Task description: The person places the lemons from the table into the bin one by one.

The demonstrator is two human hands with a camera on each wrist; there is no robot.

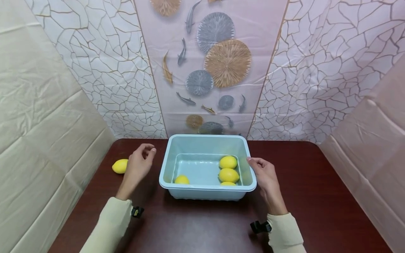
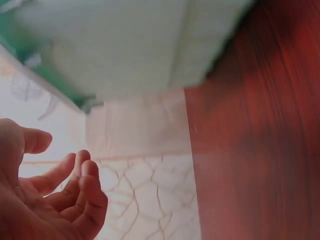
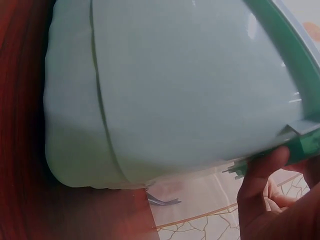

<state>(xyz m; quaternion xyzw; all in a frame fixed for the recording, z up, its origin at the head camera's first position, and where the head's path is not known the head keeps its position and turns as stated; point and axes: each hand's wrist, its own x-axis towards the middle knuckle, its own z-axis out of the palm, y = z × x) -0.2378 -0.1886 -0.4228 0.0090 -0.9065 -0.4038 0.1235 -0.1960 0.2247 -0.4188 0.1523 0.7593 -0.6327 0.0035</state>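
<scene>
We see the tub [image 1: 205,194] on the table [image 1: 202,225], its base seemingly flat down. Inside it, three lemons [image 1: 229,175] line up touching or nearly so along its right end, and a single lemon [image 1: 181,180] sits near its front left corner. The right hand [image 1: 267,177] pinches the tub's right rim between thumb and fingers. The left hand [image 1: 139,167] is off the tub's left side, fingers loosely bent and holding nothing. Just beyond that hand, farther left of the tub, lies a loose lemon [image 1: 120,166].

We judge the step in hand to be gripping the tub by its rim. To do it well, we should hook the fingers under the lip with the thumb above, and any left grip ought to match the right one in height. With more lemons at the tub's right end, that side is likely heavier, and a tilt could set them rolling; level, slow handling suits it.

Only the head view shows us the lemons; both wrist views meet the tub's outer wall. The right wrist view, though, shows the thumb [image 3: 270,161] right against the lip, and the left wrist view shows bare space between the fingertips [image 2: 84,154] and the tub.
</scene>
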